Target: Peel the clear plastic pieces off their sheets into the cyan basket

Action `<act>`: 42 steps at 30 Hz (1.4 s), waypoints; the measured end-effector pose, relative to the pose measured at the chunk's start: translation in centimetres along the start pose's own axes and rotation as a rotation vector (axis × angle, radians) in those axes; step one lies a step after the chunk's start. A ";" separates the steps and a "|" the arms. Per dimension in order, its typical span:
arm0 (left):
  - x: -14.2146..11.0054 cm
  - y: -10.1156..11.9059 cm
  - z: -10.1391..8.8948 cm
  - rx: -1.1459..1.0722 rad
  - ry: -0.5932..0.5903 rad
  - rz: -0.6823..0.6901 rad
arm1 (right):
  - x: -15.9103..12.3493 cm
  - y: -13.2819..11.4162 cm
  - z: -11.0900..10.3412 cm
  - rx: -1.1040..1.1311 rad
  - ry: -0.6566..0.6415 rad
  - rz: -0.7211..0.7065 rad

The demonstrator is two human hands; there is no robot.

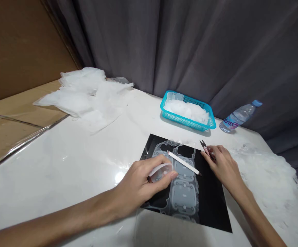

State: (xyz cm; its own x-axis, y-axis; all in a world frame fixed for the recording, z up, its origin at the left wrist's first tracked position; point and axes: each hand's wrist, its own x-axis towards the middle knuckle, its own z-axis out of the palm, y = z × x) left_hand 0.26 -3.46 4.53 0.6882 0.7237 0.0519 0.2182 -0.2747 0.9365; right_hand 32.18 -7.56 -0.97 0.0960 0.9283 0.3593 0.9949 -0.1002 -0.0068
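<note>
My left hand [146, 176] curls around a translucent, bent silicone piece [161, 169] above a black mat [213, 202]. On the mat lies a clear molded sheet [183, 195] with rounded rectangular shapes and thin frame edges. A white pencil-like stick [183, 162] with a dark tip rests across the sheet, just right of my left fingers. My right hand [222, 163] is closed on small thread snips [207, 151] at the mat's upper right edge, blades pointing up and away. Part of the snips is hidden by my fingers.
A turquoise basket [187, 125] of translucent pieces stands at the back, beside a tilted-looking water bottle [237, 118]. White translucent sheets [84, 92] are piled at the far left. A heap of clear scraps [274, 185] lies right of my right arm. A grey curtain [190, 44] hangs behind.
</note>
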 end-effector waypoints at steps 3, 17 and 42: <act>0.1 -0.3 0.2 0.002 -0.048 0.016 | -0.6 0.6 1.2 -0.014 0.046 -0.035; 0.8 -0.4 -0.2 -0.045 -0.240 -0.003 | -1.3 -1.8 -2.8 0.687 -0.040 0.272; 1.2 -1.3 -0.5 0.041 -0.121 0.236 | -4.0 -8.1 -6.4 1.156 -0.224 -0.083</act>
State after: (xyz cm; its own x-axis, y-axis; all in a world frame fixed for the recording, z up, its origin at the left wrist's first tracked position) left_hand 0.43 -1.90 3.60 0.8003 0.5565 0.2235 0.0676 -0.4540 0.8884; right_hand 23.53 -12.73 3.67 -0.0824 0.9703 0.2273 0.4230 0.2405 -0.8736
